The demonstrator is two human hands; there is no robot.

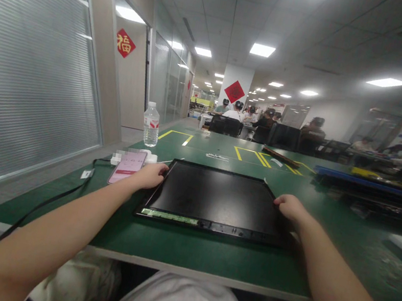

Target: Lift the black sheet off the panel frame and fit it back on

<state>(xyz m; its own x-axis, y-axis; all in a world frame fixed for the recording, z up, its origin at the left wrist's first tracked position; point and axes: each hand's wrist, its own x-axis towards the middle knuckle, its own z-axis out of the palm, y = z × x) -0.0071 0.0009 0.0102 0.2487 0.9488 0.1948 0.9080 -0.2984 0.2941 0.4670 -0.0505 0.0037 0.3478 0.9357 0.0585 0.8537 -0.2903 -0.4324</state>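
A flat black panel (pixel 216 197), like a monitor screen in a thin frame, lies on the green table (pixel 176 247) in front of me. A green circuit strip (pixel 169 216) runs along its near left edge. My left hand (pixel 150 175) grips the panel's left edge with curled fingers. At the right edge my right hand (pixel 290 207) holds the panel the same way.
A phone with a pink screen (pixel 127 166) lies just left of my left hand, with a black cable (pixel 61 193) beside it. A water bottle (pixel 151 124) stands at the far left. Black trays (pixel 372 193) fill the right side. Several people sit at tables behind.
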